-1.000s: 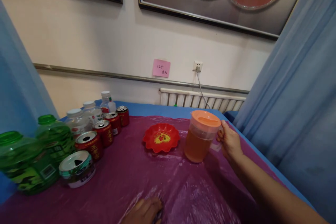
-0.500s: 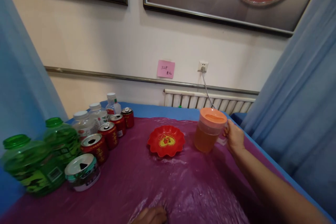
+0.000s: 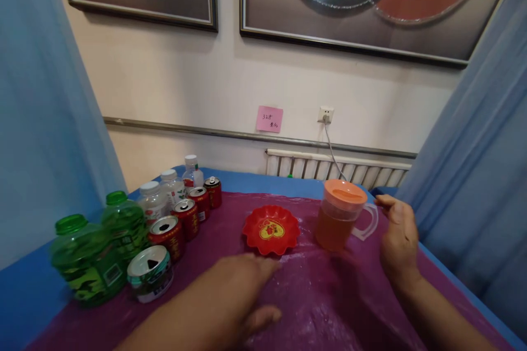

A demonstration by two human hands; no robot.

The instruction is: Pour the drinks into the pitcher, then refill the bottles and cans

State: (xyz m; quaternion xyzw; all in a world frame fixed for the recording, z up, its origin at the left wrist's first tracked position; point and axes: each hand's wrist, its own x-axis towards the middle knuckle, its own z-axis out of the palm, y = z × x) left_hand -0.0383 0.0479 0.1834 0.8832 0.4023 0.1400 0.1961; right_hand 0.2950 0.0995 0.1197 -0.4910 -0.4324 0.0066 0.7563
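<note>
Both hands are lying open: right hand (image 3: 398, 241) resting beside the standing pitcher (image 3: 340, 215), left hand (image 3: 242, 290) nearing the red dish (image 3: 270, 228).

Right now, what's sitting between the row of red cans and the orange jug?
In the head view, a red scalloped dish sits on the purple plastic cover, between the red cans and the orange-lidded jug.

Pink sticky note (image 3: 269, 119) on wall: handwritten "32", rest illegible. Can and bottle labels unreadable.
</note>
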